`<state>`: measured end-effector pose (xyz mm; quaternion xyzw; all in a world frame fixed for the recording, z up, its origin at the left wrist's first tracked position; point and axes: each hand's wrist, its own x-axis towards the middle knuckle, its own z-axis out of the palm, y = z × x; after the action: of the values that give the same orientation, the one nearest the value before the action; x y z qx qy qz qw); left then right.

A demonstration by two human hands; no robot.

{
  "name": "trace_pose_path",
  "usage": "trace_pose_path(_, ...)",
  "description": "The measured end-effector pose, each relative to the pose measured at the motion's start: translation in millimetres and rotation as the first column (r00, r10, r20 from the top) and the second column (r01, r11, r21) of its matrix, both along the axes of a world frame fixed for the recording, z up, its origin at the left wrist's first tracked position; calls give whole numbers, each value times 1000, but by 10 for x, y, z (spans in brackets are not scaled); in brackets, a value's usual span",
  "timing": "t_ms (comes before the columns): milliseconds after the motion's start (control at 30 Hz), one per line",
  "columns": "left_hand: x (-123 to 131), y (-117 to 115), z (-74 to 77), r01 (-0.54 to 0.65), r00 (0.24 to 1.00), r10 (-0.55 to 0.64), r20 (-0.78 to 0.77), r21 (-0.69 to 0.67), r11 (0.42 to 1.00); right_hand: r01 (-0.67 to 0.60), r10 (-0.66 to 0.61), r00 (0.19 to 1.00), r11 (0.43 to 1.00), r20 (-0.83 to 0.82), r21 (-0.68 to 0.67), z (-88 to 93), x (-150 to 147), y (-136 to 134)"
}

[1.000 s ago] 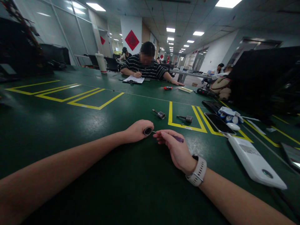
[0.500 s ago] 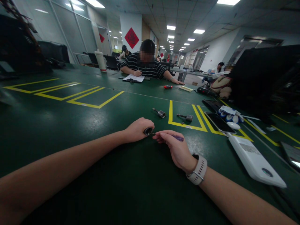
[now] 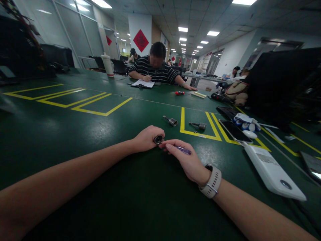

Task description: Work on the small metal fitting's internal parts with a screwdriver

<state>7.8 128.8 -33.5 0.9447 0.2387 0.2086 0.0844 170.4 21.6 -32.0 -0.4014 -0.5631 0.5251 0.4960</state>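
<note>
My left hand (image 3: 149, 139) is closed around a dark metal hole saw (image 3: 158, 139), its round open mouth turned toward me and to the right. Between the fingers of my right hand (image 3: 184, 155) is a small screwdriver with a clear purple handle (image 3: 185, 150). Its thin shaft points left to the lower rim of the hole saw's mouth; my fingertips hide most of the shaft, and I cannot tell what the tip touches. Beyond my hands lie a second hole saw (image 3: 173, 122) and a third hole saw (image 3: 202, 126), both on their sides with their shanks to the left.
Yellow tape boxes (image 3: 183, 120) mark the green table (image 3: 112, 201). To the right are a phone (image 3: 235, 131), a white power bank (image 3: 274, 172) and gloves (image 3: 247, 122). A red screwdriver (image 3: 180, 93) and a white cup (image 3: 107, 65) lie farther back. A person (image 3: 152, 68) opposite writes on a clipboard.
My right hand has shifted slightly left, closer to the hole saw, and the screwdriver's handle has swung lower and left. My left hand has tilted the hole saw's mouth slightly.
</note>
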Motion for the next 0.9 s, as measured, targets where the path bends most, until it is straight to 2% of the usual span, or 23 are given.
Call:
trace_pose_path(133, 7, -2, -9, -16, 1000, 16, 6, -16, 1000, 65, -66, 998, 996, 8, 60, -2, -5, -2)
trace_pose_path(233, 12, -3, -14, 2, 1000, -2, -10, 1, 1000, 162, -185, 974, 973, 133, 166, -4, -26, -17)
trace_pose_path(367, 11, -20, -6, 55, 997, -53, -53, 53, 997, 150, -225, 938, 950, 265, 275, 2, -38, -39)
trace_pose_path(433, 5, -33, -1, 76, 995, -71, -69, 62, 995, 135, -186, 956, 966, 228, 219, 4, -21, -29)
trace_pose_path(533, -2, -46, 5, 102, 993, -99, -63, 38, 994, 105, -106, 994, 994, 18, 30, 4, 21, 18)
trace_pose_path(600, -1, -46, 8, 110, 993, -110, -37, 8, 994, 69, -76, 990, 996, -117, -65, 5, 40, 48)
trace_pose_path(667, 3, -40, 9, 105, 994, -105, -7, -30, 994, 51, -68, 984, 993, -164, -106, 9, 44, 60)
trace_pose_path(767, 7, -28, 5, 65, 998, -64, 17, -60, 996, 88, -97, 987, 993, -129, -78, 17, 26, 35)
trace_pose_path(900, -3, -18, -11, 31, 1000, -31, 2, 7, 1000, 141, -149, 986, 985, 79, 100, 30, -7, -16)
